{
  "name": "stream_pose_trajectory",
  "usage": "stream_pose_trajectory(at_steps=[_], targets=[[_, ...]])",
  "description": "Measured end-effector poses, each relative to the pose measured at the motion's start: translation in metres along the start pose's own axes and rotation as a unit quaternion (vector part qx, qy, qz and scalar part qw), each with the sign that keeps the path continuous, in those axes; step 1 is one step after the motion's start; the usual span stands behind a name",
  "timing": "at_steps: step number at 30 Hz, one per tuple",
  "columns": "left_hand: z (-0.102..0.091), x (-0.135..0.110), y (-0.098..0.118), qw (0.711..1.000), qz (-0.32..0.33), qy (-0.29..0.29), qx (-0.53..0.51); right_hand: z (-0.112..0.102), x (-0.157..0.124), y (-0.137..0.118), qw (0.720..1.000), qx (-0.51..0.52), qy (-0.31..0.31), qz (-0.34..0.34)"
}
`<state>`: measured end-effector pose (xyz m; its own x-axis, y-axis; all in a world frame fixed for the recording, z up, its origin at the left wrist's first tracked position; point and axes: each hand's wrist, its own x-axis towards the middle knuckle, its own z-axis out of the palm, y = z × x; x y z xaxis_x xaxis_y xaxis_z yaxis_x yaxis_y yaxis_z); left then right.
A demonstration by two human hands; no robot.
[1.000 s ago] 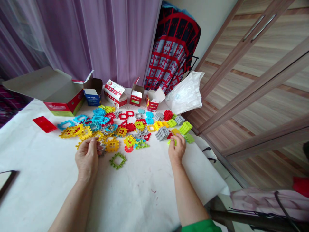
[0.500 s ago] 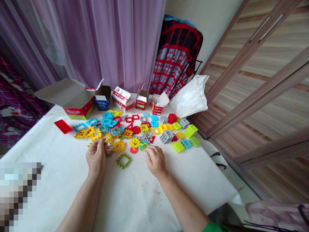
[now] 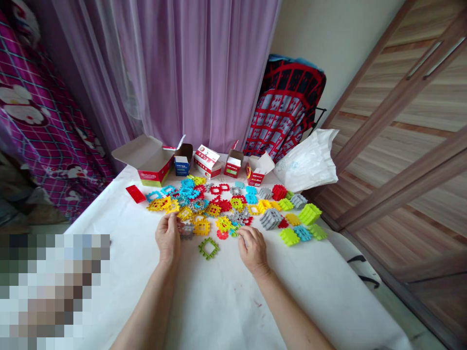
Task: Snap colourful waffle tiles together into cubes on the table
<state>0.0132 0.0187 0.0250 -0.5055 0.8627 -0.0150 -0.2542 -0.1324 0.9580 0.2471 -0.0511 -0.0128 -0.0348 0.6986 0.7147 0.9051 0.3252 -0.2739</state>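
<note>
My left hand point(image 3: 168, 239) is at the near left edge of a heap of plastic interlocking building blocks. Its thumb and fingers are pinched on a grey building block point(image 3: 187, 232), partly hidden behind the fingers. A yellow window-shaped block point(image 3: 201, 226) lies just right of that. Between the hands, a green square frame block point(image 3: 209, 248) rests flat on the cloth. My right hand point(image 3: 253, 247) is closed, its fingers curled at the heap's front edge beside a green and blue piece point(image 3: 234, 229). Whether anything is inside those fingers is hidden.
Stacked blocks point(image 3: 271, 219) in several colours stand on the right. Behind the heap are opened cartons point(image 3: 207, 163) and a white bag point(image 3: 310, 163). A red card-like piece point(image 3: 135, 194) lies at left. White cloth point(image 3: 226, 301) covers the table. A wooden wardrobe point(image 3: 394, 160) stands right.
The view has swung left, so everything appears further right. Both hands stay near the same pieces, and more of the grey block shows beside the left fingers.
</note>
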Motion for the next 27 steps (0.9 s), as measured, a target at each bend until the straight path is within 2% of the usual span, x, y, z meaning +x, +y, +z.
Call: stream_pose_trajectory(at_steps=[6, 10, 13, 17, 22, 24, 27], targets=[[-0.004, 0.003, 0.000, 0.999, 0.010, 0.043, -0.003, 0.016, 0.009, -0.004, 0.999, 0.013, 0.039, -0.026], [-0.006, 0.006, -0.003, 0.998, 0.013, 0.056, -0.003, 0.029, 0.030, -0.015, 0.998, 0.027, 0.048, -0.027], [-0.007, 0.008, -0.006, 0.998, 0.014, 0.055, -0.003, 0.043, 0.059, -0.028, 0.998, 0.036, 0.002, -0.046], [-0.006, 0.008, -0.009, 0.999, 0.013, 0.051, -0.007, 0.066, 0.096, -0.048, 0.992, -0.001, -0.110, -0.067], [-0.006, 0.008, -0.010, 0.999, 0.012, 0.039, -0.002, 0.087, 0.117, -0.060, 0.973, -0.048, -0.217, -0.066], [-0.006, 0.008, -0.010, 0.999, 0.012, 0.031, 0.004, 0.088, 0.119, -0.060, 0.973, -0.036, -0.222, -0.057], [-0.006, 0.007, -0.012, 1.000, 0.012, 0.011, 0.015, 0.083, 0.116, -0.055, 0.984, 0.039, -0.171, -0.016]])
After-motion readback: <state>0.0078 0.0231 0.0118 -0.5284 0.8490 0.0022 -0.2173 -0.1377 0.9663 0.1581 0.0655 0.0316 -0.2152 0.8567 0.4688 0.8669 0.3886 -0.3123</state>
